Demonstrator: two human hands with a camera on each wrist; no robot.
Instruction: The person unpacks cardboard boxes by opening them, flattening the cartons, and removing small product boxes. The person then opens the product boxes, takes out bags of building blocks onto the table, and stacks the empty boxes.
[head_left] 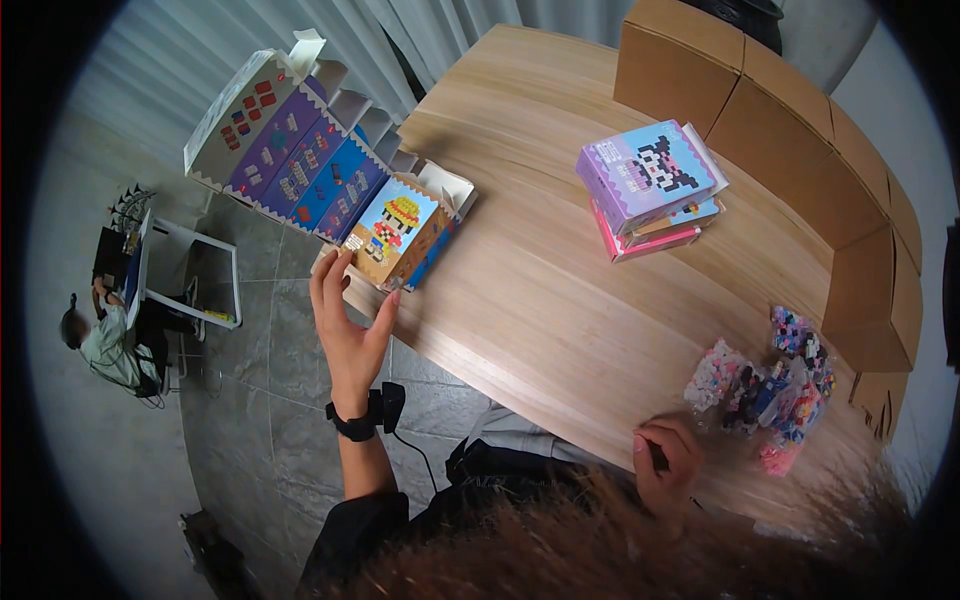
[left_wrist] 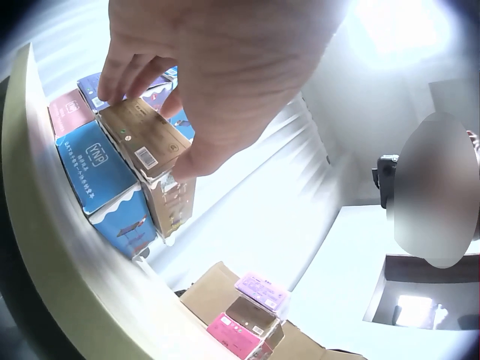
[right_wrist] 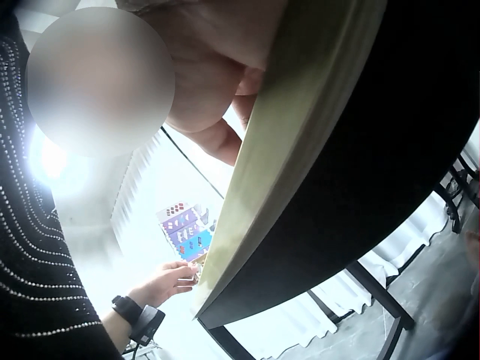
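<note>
At the table's left edge my left hand [head_left: 350,330] holds a brown box [head_left: 390,232] printed with a pixel-style figure in a yellow hat. In the left wrist view its thumb lies on one side of the brown box and its fingers reach over the other. Below that box sits a blue box [left_wrist: 97,169], with a pink box [left_wrist: 71,114] beside it. Purple and blue boxes [head_left: 300,165] showing block pictures rise behind, some flaps sticking out. My right hand [head_left: 668,460] rests by the table's front edge, fingers loosely curled, holding nothing.
Several boxes, a purple one [head_left: 650,170] on top, are stacked toward the back right. Bags of small coloured pieces [head_left: 775,390] lie right of my right hand. A cardboard barrier [head_left: 780,130] curves along the right side. Another person [head_left: 110,350] sits far left.
</note>
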